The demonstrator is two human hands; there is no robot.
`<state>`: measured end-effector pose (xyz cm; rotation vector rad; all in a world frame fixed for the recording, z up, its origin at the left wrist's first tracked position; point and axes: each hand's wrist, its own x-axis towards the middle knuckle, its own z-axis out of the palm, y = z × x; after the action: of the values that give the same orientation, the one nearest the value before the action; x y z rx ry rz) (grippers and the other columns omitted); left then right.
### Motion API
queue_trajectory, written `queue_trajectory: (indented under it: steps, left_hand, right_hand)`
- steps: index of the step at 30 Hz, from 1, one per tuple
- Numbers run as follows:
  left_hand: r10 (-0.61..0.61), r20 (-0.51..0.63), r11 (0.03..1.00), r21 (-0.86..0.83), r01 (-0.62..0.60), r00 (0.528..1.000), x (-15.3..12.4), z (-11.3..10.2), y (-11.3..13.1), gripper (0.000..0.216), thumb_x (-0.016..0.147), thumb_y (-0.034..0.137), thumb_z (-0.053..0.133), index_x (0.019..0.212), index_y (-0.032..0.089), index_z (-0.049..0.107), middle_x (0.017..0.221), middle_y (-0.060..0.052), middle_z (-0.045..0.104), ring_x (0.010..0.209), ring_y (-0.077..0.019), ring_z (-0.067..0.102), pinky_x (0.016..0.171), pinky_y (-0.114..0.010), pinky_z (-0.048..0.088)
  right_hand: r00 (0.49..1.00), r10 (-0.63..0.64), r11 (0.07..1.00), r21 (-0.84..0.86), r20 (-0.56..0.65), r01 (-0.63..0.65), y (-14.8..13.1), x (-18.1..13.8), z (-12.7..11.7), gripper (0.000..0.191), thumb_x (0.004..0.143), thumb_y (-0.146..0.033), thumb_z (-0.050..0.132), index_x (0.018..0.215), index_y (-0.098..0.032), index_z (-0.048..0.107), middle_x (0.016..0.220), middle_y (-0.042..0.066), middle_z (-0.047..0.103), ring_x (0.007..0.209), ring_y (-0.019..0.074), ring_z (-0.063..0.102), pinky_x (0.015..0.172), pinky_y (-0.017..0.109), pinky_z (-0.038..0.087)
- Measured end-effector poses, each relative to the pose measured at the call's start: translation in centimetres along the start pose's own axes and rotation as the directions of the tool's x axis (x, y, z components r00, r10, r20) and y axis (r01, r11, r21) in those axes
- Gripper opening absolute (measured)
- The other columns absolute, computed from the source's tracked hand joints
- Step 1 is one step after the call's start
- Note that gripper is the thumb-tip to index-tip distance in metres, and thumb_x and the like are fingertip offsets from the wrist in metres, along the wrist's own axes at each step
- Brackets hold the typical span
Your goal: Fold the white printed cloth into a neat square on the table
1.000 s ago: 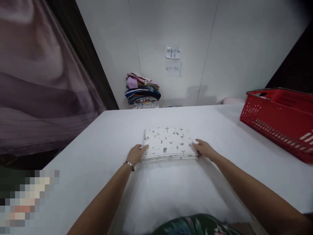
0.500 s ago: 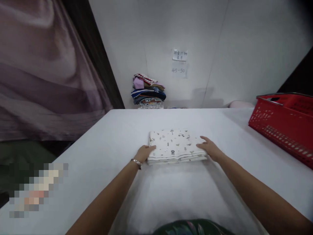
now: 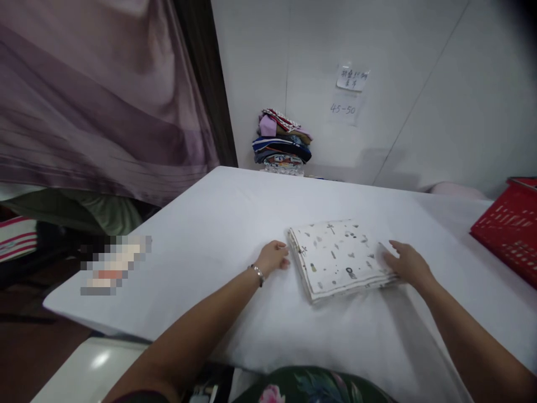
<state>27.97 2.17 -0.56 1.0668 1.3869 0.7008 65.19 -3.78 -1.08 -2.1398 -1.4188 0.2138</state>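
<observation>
A folded white cloth with a small dark print of plants and shapes lies turned at an angle on the white table. At its right edge is my right hand, closed on the layers, with the thumb on top and some fingers hidden. My left hand, with a silver bracelet at the wrist, hovers just left of the cloth. Its fingers are loosely bent and apart, holding nothing.
A stack of folded clothes stands against the wall behind the table. At the right is a red plastic basket. A purple curtain hangs at the left. A blurred-out item sits by the table's left edge.
My left hand has let go of the cloth's left edge and moved slightly away. The cloth has turned, its left side lifting off square. The view has swung left.
</observation>
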Motion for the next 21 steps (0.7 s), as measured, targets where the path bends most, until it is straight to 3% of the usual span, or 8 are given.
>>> queue_trajectory:
  steps: [2,6,9,11,17,19,21]
  left_hand:
    - [0.036,-0.047,0.999,0.022,-0.035,0.998,1.9,-0.3,0.4,0.026,0.076,0.026,0.061,0.096,0.012,0.053,0.087,-0.008,0.063,0.05,-0.0095,0.06,0.049,-0.023,0.051]
    - [0.119,-0.101,0.99,0.093,-0.11,0.988,4.7,0.0,0.6,0.029,0.075,0.025,0.061,0.101,0.013,0.056,0.091,-0.008,0.064,0.049,-0.0077,0.058,0.045,-0.02,0.046]
    - [0.203,-0.116,0.971,0.153,-0.185,0.972,5.9,0.2,0.5,0.036,0.075,0.02,0.058,0.11,0.015,0.055,0.102,-0.008,0.063,0.053,-0.0076,0.058,0.049,-0.02,0.046]
    - [0.253,-0.105,0.955,0.188,-0.231,0.962,6.5,0.3,0.5,0.038,0.074,0.018,0.057,0.112,0.016,0.057,0.107,-0.009,0.062,0.062,-0.0097,0.061,0.057,-0.022,0.048]
    - [0.377,-0.038,0.897,0.262,-0.355,0.925,7.6,0.3,0.7,0.037,0.07,0.011,0.055,0.105,0.018,0.064,0.11,-0.006,0.064,0.1,-0.0179,0.058,0.086,-0.027,0.044]
    - [0.396,-0.015,0.886,0.268,-0.378,0.918,7.9,0.3,0.8,0.038,0.07,0.009,0.054,0.104,0.018,0.065,0.11,-0.005,0.064,0.101,-0.0179,0.057,0.088,-0.026,0.043]
    - [0.392,0.02,0.886,0.261,-0.383,0.92,8.2,0.2,0.8,0.038,0.069,0.008,0.053,0.103,0.018,0.066,0.104,-0.005,0.066,0.09,-0.0166,0.061,0.082,-0.026,0.046]
  right_hand:
    - [0.995,-0.103,0.993,0.051,0.005,0.103,-3.6,-0.9,0.3,0.034,0.072,-0.04,0.051,0.094,-0.019,0.066,0.094,0.009,0.066,0.084,0.0248,0.062,0.076,0.038,0.047]
    - [0.919,-0.243,0.946,0.287,0.31,0.153,-12.0,-2.9,2.7,0.025,0.078,-0.039,0.047,0.081,-0.021,0.065,0.076,0.002,0.067,0.07,0.0182,0.062,0.066,0.029,0.047]
    - [0.863,-0.307,0.937,0.284,0.4,0.201,-17.1,-3.2,5.1,0.021,0.079,-0.036,0.047,0.079,-0.021,0.063,0.071,0.0,0.066,0.064,0.0154,0.059,0.063,0.026,0.044]
    - [0.849,-0.338,0.94,0.188,0.407,0.284,-19.4,-3.0,6.6,0.023,0.08,-0.039,0.047,0.081,-0.021,0.062,0.075,0.001,0.066,0.068,0.0164,0.059,0.063,0.026,0.041]
    - [0.847,-0.291,0.902,-0.169,0.445,0.398,-22.4,-2.4,9.3,0.035,0.077,-0.047,0.051,0.097,-0.017,0.056,0.085,0.009,0.065,0.078,0.0225,0.059,0.06,0.027,0.036]
    - [0.849,-0.291,0.896,-0.184,0.442,0.403,-22.5,-2.3,9.7,0.028,0.079,-0.039,0.05,0.095,-0.018,0.056,0.086,0.009,0.065,0.078,0.0214,0.059,0.06,0.026,0.035]
    - [0.857,-0.283,0.911,-0.158,0.43,0.381,-22.4,-2.1,9.9,0.021,0.079,-0.033,0.049,0.092,-0.019,0.057,0.084,0.007,0.065,0.077,0.0195,0.058,0.059,0.025,0.034]
